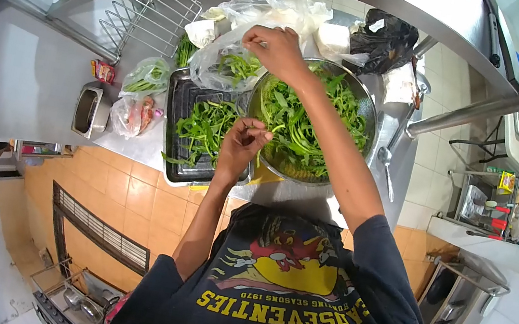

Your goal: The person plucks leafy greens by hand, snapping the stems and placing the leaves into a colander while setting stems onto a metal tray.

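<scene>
We note the surface (140, 149) before the person, carrying a colander (299, 171), which we take as our landmark. Immediately to its left stands a dark tray (207, 174) holding loose leafy greens (202, 131). At the colander's near left rim, we find the left hand (243, 142) with its fingertips drawn together, apparently pinching a pale green stem (279, 127). The colander itself contains a larger heap of greens (292, 116), beneath the right forearm. To its right lies a spoon (385, 156). Beyond its far left rim, the right hand (278, 49) is raised with fingers bent; we cannot establish whether it grips anything. Below that hand is a clear bag (210, 66) with more greens showing. Behind the colander we record a white block (333, 38) and a black bag (384, 37). In our judgement, the step in hand is sorting stems by hand; the next move calls for a light pinch and a controlled release, keeping tray and colander portions separate.
</scene>
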`<state>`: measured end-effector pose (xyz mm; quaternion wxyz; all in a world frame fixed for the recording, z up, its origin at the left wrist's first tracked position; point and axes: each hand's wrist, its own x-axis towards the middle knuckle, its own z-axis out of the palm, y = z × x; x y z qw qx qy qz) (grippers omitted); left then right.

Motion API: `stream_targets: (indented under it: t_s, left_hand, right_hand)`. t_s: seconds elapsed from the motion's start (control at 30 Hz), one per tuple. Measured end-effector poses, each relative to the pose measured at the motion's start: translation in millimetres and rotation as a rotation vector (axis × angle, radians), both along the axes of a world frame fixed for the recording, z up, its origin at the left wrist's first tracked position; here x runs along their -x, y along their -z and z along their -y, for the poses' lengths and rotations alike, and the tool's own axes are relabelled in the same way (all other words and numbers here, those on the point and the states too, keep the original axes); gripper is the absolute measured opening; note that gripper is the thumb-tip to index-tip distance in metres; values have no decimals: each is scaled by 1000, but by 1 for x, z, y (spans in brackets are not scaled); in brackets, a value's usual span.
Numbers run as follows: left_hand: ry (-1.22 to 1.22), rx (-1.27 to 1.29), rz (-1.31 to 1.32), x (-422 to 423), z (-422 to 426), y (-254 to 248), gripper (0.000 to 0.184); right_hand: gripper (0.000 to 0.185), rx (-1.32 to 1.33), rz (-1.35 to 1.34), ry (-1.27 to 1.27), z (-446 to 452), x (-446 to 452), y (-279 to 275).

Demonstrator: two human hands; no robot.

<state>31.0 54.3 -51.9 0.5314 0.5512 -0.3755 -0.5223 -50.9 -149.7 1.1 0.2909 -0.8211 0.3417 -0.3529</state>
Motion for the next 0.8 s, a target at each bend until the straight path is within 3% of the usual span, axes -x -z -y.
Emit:
stream_targets:
  t_s: [0.1,0.2,0.4,0.5,0.7,0.8]
  left_hand:
    - [-2,2,-19,1,0,2,27]
    - [-15,-15,-10,4,2,-3,27]
    - [-11,14,29,8,14,-10,25]
    - [-13,48,39,14,25,-15,25]
    - [76,78,9,23,39,-21,28]
    - [118,54,25,28,39,-26,30]
  right_hand:
    - [15,-14,2,4,14,-17,8]
    - [22,151,28,153,21,-23,24]
    - [31,-211,181,1,4,48,-7]
    - [34,-424,74,18,-30,92,-23]
    - [27,-526,29,-61,-94,132,-11]
    - [23,-473,-1,27,-103,135,-7]
